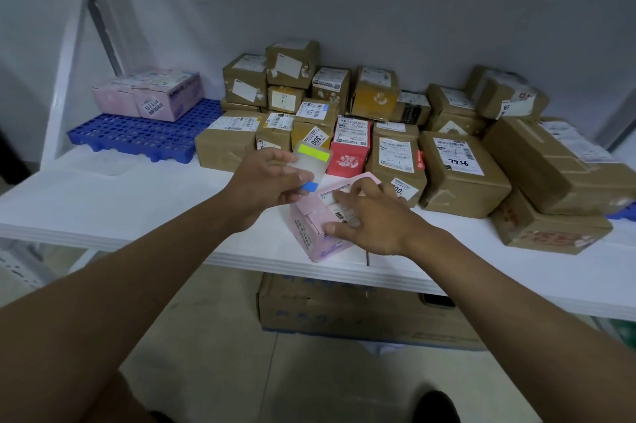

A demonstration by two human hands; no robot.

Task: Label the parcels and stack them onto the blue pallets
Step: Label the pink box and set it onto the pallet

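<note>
Head view: nearest, the right hand (370, 219) presses flat on a small pink cardboard parcel (321, 226) at the near edge of the white tabletop (103, 195). Beside it, the left hand (272, 181) pinches a translucent backing sheet carrying a yellow-green sticker and a blue sticker (309, 161).

Risks, as judged:
- The parcel overhangs the near edge slightly; downward pressure could tip it off.
- The blue sticker hangs at the sheet's lower corner and may fold onto itself.

Beyond the hands, brown cardboard parcels (461, 174) crowd the tabletop. Far left, the blue plastic grid pallet (144, 133) holds two pink boxes (155, 95).
</note>
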